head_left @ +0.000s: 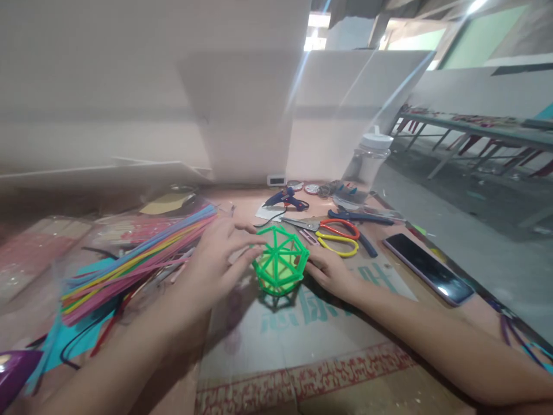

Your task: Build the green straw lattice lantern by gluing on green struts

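A bright green lattice ball [276,252], made of thin sticks joined into triangles, is in front of me at the middle of the table. Something pale yellow-green shows inside it. My left hand [227,245] has its thumb and index finger at the ball's upper left edge, pinching it. From the right, my right hand [330,268] grips the ball's side, its fingertips partly hidden behind the green sticks. Beneath is a pale sheet [242,346] with green characters and a red patterned border.
Scissors [339,236] with red and yellow handles, dark pliers [360,218] and a blue glue gun [286,199] lie behind the ball. At right are a phone [427,268] and a clear bottle [372,158]. Colourful pipe cleaners [138,259] spread at left. White boards [242,115] stand behind.
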Action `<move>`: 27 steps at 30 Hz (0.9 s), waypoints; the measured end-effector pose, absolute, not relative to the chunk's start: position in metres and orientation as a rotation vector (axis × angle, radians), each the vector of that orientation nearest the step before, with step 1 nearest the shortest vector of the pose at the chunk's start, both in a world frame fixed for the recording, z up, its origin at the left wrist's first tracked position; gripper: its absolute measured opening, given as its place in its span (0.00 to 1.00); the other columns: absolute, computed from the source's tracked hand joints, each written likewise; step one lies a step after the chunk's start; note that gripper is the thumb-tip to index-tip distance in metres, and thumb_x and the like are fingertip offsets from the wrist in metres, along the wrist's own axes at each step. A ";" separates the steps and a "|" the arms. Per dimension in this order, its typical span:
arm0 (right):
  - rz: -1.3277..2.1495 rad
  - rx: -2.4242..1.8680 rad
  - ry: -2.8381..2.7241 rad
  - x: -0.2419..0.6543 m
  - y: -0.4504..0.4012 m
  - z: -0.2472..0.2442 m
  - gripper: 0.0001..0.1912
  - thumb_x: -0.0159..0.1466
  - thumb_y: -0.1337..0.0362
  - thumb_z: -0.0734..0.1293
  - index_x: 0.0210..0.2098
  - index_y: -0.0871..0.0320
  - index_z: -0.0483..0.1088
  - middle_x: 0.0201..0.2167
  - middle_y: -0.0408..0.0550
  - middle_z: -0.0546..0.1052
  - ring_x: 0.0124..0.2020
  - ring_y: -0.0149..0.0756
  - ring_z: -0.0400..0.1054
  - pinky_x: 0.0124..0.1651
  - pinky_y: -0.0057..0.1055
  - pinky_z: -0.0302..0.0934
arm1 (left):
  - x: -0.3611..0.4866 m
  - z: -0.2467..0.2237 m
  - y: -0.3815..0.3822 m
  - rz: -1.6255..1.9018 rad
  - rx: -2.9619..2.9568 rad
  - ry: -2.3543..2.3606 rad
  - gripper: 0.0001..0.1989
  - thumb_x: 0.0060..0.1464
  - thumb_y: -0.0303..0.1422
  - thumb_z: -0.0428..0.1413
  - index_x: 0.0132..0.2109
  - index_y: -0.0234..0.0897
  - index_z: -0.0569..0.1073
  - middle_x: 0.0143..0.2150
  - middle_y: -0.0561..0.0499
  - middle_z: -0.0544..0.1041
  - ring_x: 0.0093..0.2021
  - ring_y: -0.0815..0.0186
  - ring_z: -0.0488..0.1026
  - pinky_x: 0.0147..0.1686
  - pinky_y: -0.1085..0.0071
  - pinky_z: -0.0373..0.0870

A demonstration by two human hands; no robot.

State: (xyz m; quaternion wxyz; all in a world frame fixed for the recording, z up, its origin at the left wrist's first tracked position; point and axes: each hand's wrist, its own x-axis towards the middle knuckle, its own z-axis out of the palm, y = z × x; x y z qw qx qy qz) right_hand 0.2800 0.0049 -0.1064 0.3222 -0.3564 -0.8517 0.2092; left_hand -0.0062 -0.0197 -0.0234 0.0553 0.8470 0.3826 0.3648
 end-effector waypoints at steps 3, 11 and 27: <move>0.486 -0.924 -2.250 0.280 0.003 -0.107 0.14 0.73 0.60 0.61 0.35 0.55 0.73 0.31 0.50 0.76 0.34 0.40 0.69 0.39 0.33 0.62 | 0.002 -0.011 -0.022 0.929 2.727 1.144 0.11 0.69 0.37 0.55 0.53 0.48 0.81 0.48 0.48 0.77 0.49 0.57 0.72 0.49 0.58 0.69; 0.348 -0.868 -2.290 0.278 0.001 -0.107 0.14 0.74 0.62 0.59 0.33 0.55 0.71 0.28 0.47 0.74 0.31 0.38 0.67 0.36 0.32 0.60 | 0.026 -0.005 -0.009 0.841 2.829 1.251 0.09 0.65 0.40 0.61 0.43 0.39 0.81 0.39 0.48 0.76 0.44 0.56 0.71 0.47 0.58 0.67; 0.215 -0.759 -2.311 0.278 0.000 -0.106 0.14 0.76 0.64 0.59 0.34 0.56 0.69 0.26 0.45 0.72 0.29 0.35 0.65 0.34 0.30 0.58 | 0.033 0.004 -0.005 1.100 2.142 0.978 0.11 0.70 0.36 0.50 0.40 0.39 0.73 0.46 0.47 0.79 0.53 0.57 0.75 0.53 0.60 0.68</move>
